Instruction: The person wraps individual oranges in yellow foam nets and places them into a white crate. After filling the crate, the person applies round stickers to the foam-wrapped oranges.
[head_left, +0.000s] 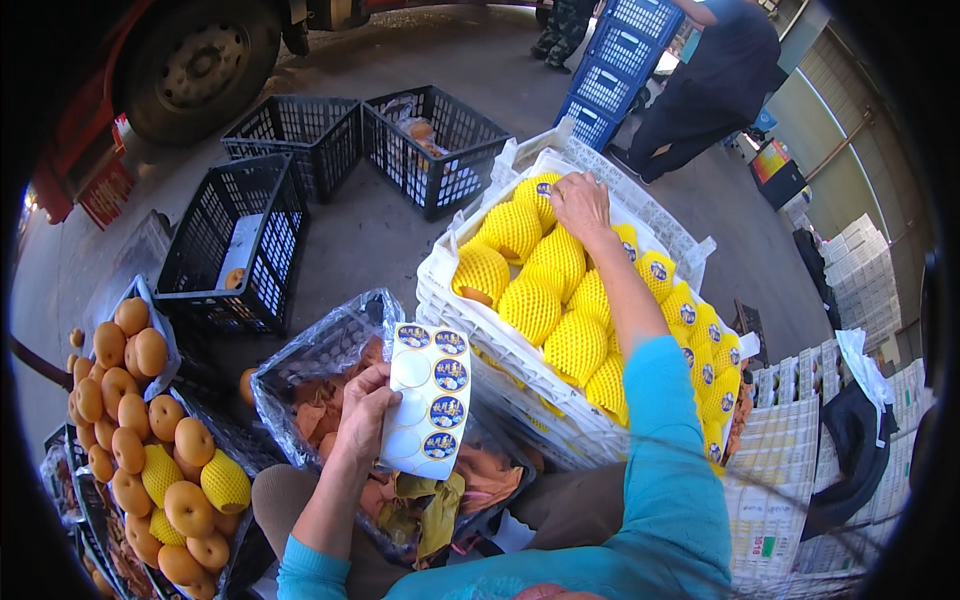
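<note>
My left hand (367, 412) pinches the edge of a white sheet of round blue stickers (450, 375); several sticker places on its left side are bare. At the far end of a white plastic crate (442, 289), my right hand (581, 202) rests with bent fingers against a pear in a yellow foam net (538, 196). A blue sticker (544, 190) shows beside its fingertips, which are partly hidden. Net-wrapped pears fill the crate. Those on its right side bear stickers (658, 271), while netted pears on the left (529, 311) show none.
Bare brown pears (191, 510) are heaped at the left. A plastic-lined crate (274, 375) before me holds brown paper. Black crates (225, 247) stand beyond, near a truck wheel (199, 67). A person (712, 82) stands by stacked blue crates (607, 75).
</note>
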